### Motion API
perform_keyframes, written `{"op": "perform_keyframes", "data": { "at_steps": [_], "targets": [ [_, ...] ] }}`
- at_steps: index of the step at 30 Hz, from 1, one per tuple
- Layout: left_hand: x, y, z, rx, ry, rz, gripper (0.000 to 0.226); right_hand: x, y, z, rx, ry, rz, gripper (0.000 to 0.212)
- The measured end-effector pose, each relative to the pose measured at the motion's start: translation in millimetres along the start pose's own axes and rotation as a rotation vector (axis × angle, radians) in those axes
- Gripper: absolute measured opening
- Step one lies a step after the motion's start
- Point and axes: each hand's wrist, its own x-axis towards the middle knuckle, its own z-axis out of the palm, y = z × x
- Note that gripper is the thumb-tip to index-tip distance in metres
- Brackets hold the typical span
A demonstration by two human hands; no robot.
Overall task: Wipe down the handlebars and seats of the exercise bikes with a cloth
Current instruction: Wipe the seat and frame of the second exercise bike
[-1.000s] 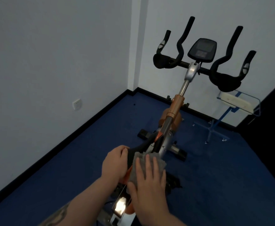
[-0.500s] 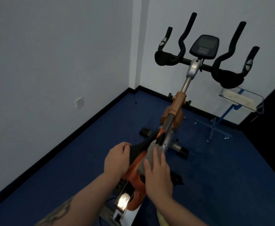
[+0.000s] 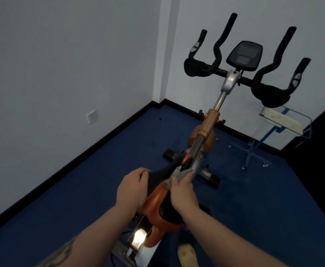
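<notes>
An orange and black exercise bike stands in the room's corner. Its black and orange seat (image 3: pixel 157 191) lies just below me. My left hand (image 3: pixel 131 187) grips the seat's left edge, fingers curled over it. My right hand (image 3: pixel 183 191) presses a grey cloth (image 3: pixel 179 175) against the seat's right side near the nose, fingers bent round the cloth. Most of the cloth is hidden under that hand. The black handlebars (image 3: pixel 263 74) with upright grips rise at the far end, beside a dark console (image 3: pixel 244 54).
Grey walls with a black skirting meet at the corner behind the bike. A wall socket (image 3: pixel 92 116) sits low on the left wall. A clear stand with a blue frame (image 3: pixel 273 122) stands right of the bike. Blue carpet (image 3: pixel 80 189) covers the floor.
My right hand has slid the cloth forward along the seat toward its nose and curled round it. My left hand has stayed on the seat's left edge.
</notes>
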Motion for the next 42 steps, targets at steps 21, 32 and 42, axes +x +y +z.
{"op": "perform_keyframes", "data": {
  "at_steps": [21, 32, 42],
  "targets": [
    [-18, 27, 17, 0.297, 0.260, -0.230, 0.027, 84, -22, -16, -0.507, -0.103, -0.915, 0.045],
    [-36, 43, 46, 0.380, 0.506, -0.411, 0.036, 127, 4, -42, -0.611, -0.064, -1.165, 0.038],
    [-41, 55, 58, 0.365, 0.608, -0.488, 0.038, 183, 31, -68, -0.280, -0.256, -1.187, 0.043]
  ]
}}
